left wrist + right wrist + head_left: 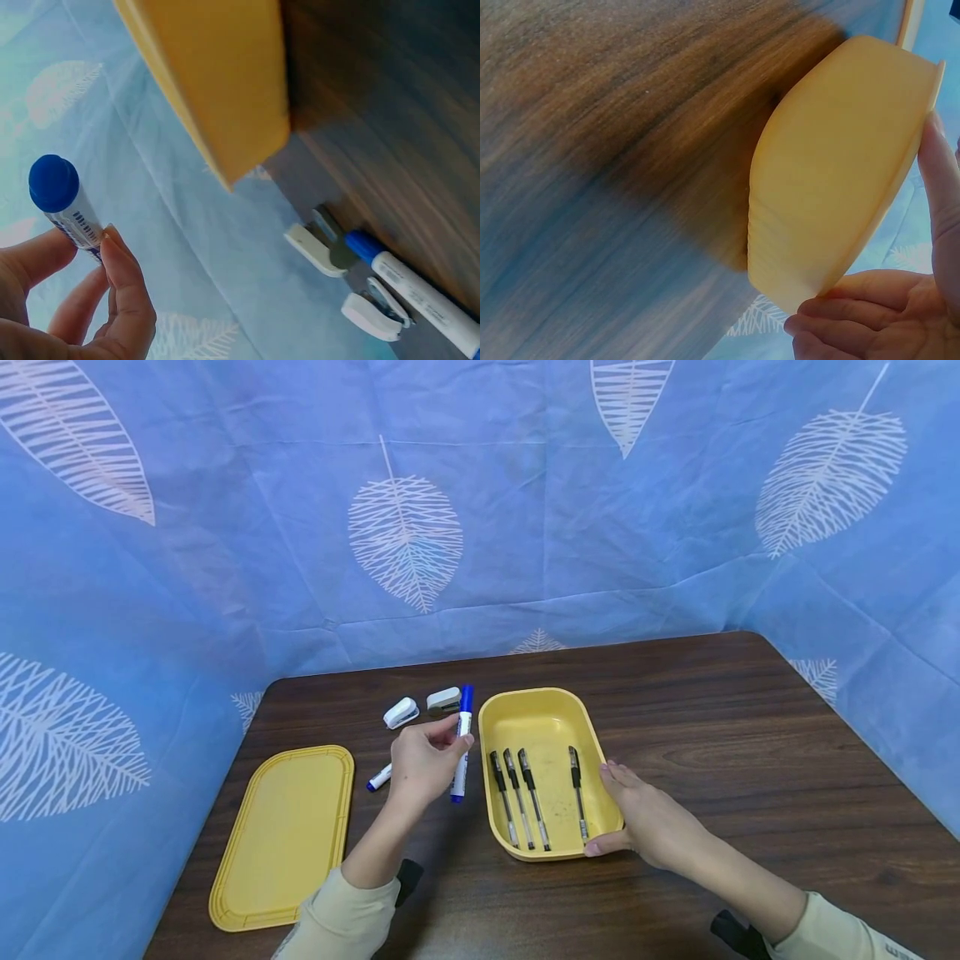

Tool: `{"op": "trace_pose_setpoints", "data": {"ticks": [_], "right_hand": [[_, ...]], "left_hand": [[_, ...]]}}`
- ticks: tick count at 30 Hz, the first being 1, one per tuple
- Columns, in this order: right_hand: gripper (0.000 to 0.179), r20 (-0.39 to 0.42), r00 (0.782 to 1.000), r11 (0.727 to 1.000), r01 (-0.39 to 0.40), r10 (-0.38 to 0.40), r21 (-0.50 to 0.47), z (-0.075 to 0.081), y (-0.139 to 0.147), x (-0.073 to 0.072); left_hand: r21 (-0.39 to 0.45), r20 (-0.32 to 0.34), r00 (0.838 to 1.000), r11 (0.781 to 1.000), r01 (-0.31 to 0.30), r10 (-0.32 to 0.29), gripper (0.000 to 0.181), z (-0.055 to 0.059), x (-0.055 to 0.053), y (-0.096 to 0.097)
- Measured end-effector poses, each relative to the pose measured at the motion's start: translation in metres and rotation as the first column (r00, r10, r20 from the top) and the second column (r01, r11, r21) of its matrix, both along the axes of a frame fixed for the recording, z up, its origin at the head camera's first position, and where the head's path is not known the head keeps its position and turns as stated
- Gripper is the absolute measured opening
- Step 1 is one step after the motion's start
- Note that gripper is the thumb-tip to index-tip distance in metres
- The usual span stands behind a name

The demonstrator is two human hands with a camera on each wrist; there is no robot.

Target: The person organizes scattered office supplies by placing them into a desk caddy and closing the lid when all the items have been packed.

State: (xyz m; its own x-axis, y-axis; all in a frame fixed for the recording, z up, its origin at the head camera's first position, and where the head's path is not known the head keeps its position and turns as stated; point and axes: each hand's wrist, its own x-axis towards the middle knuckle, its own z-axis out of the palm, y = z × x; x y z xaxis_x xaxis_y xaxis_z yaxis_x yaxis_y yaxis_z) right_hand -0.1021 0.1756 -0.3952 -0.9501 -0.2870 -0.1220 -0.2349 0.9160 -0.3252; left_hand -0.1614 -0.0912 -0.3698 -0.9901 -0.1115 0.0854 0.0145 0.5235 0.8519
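Note:
My left hand [427,764] pinches a blue-capped white marker [462,743] between thumb and fingers, above the table just left of a yellow box [551,697]. The left wrist view shows the marker's blue end [54,184] above the fingertips. Inside the box lie several black-gripped clear pens [534,797], most of them toward its left side and one pen [577,793] by itself on the right. My right hand [645,818] rests on the near right corner of the box, thumb at the near rim and extended fingers along the right wall [832,165].
Two small white staplers [401,712] lie left of the box, toward the table's far edge. A second blue-and-white marker [420,289] is near them, partly hidden by my left hand in the head view. At the left lies a flat yellow lid [288,835]. Blue leaf-print cloth [495,527] hangs behind the table.

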Motion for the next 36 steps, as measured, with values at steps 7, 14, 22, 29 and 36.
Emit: {"op": "trace_pose_setpoints", "data": {"ticks": [7,14,22,29,36], "right_hand": [[0.112,0.017,1.0,1.0,0.006,-0.007,0.005,0.0,-0.001,-0.001],[0.111,0.012,1.0,1.0,0.004,-0.004,0.008,0.001,0.0,-0.001],[0.11,0.027,1.0,1.0,0.009,-0.009,0.004,0.002,0.0,-0.001],[0.109,0.013,1.0,1.0,-0.001,0.001,0.026,0.002,-0.001,0.0],[0.108,0.031,0.999,0.999,0.02,-0.021,0.028,0.003,-0.002,-0.002]], "left_hand": [[0.013,0.002,1.0,1.0,0.004,-0.004,0.035,0.005,0.0,0.01],[0.087,0.005,0.999,0.995,0.047,-0.047,0.035,0.006,-0.001,0.022],[0.168,0.044,0.997,0.984,0.054,-0.062,0.034,0.002,-0.001,0.044],[0.176,0.099,0.993,0.983,0.054,-0.072,0.035,-0.006,0.0,0.06],[0.164,0.096,0.992,0.985,0.061,-0.077,0.033,-0.016,0.0,0.072]]}}
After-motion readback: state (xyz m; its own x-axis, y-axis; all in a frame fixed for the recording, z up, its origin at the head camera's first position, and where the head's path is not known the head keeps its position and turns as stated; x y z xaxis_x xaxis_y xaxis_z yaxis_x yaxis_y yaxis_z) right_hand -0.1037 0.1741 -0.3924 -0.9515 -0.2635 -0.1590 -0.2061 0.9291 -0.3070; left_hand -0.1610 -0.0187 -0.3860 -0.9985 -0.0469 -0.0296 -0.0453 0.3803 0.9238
